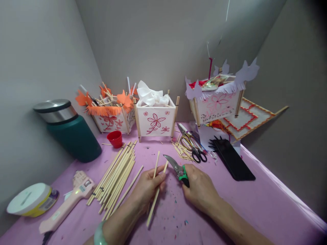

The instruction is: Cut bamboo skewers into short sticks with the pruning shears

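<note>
Two thin wooden sticks [153, 208] are pinched in my left hand [150, 182], one crossing near the other, their upper ends sticking out above the fingers. My right hand [200, 186] is wrapped round green-handled pruning shears [176, 166]. The curved blade points up and left, just right of the stick tips and apart from them. A bundle of wooden sticks [119, 178] lies on the pink table to the left of my left hand, some with dark marks. Short cut pieces [182, 150] lie scattered behind the shears.
Three decorated boxes [156, 121] stand at the back. On the left are a green bottle [74, 136], red cup [115, 139], pink glue gun [67, 204] and white tub [33, 200]. Scissors [190, 143] and a black phone [233, 160] lie at the right.
</note>
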Demonstrator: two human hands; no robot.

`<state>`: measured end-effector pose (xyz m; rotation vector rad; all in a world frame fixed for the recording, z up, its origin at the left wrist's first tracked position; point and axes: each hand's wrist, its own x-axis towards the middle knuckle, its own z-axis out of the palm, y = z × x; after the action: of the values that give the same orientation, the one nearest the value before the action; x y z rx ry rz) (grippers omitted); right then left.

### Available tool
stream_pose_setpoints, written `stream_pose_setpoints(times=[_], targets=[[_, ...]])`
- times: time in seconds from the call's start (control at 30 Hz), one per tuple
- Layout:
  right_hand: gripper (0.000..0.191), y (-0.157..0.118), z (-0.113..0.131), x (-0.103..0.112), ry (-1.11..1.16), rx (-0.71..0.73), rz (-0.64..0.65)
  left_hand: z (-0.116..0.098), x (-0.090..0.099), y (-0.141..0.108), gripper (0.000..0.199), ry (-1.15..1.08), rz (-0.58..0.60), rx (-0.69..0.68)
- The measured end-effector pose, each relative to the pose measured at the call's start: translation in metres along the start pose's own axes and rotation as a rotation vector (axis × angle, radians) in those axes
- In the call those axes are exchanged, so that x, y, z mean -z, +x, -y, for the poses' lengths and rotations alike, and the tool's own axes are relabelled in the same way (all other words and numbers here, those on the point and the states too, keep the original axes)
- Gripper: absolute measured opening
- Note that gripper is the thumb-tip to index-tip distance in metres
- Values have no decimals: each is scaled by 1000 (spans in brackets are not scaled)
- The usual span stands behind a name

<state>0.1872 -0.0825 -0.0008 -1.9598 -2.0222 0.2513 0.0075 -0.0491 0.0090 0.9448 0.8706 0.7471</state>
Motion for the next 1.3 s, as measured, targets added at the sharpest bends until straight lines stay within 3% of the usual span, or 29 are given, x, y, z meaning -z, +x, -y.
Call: stream_pose_setpoints(times=[0.23,0.53,0.9,1.07,1.13,1.3], targets=[[64,-1,0,-5,-17,61,-130,-7,-1,-3,39,-134,49,40],[64,-6,2,-9,-46,54,-123,-1,3,1,43,-145,-16,35],[22,-3,4,0,-21,-11,-40,-4,4,-2,39,-144,59,40],[14,-4,2,0,3,-39,1,-4,5,-2,38,-127,45,44],[18,-3,2,-1,19,-27,-12,-4,4,-2,38,-118,36,33],[49,-2,1,-4,-18,26,-108,-3,0,-2,33,-89,31,1]])
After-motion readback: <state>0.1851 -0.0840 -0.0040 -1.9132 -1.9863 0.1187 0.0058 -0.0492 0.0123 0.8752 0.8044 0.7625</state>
